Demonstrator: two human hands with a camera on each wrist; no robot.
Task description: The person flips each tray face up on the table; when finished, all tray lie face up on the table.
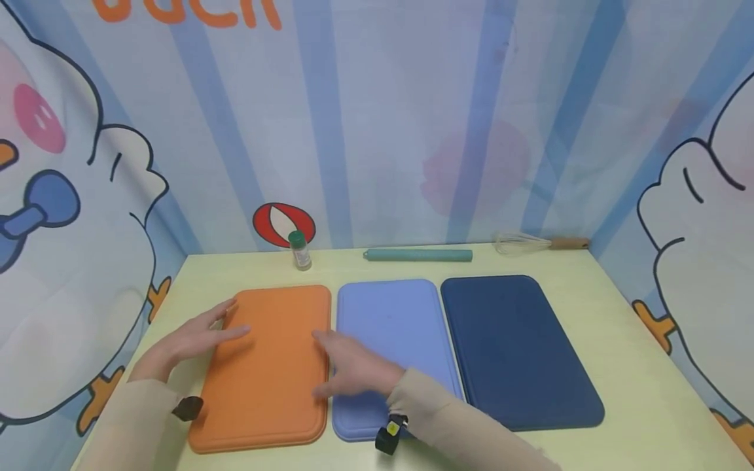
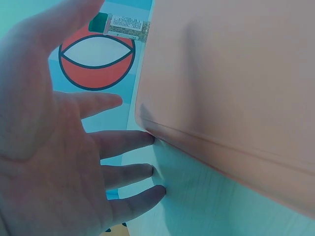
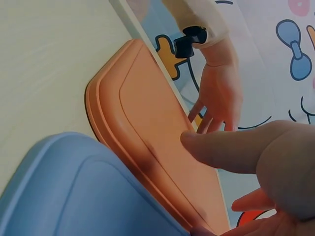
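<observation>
An orange board lies flat on the table at the left. My left hand is at its upper left edge, thumb over the surface; in the left wrist view the left hand has its fingers spread by the board's corner. On the other side, my right hand reaches over the light blue board to the orange board's right edge, thumb and fingers apart. The right wrist view shows the right hand beside the orange board. Whether any fingertip touches it, I cannot tell.
A dark blue board lies to the right. Along the back stand or lie a green-capped jar, a green rolling pin and a whisk. A printed cloth hangs behind the table.
</observation>
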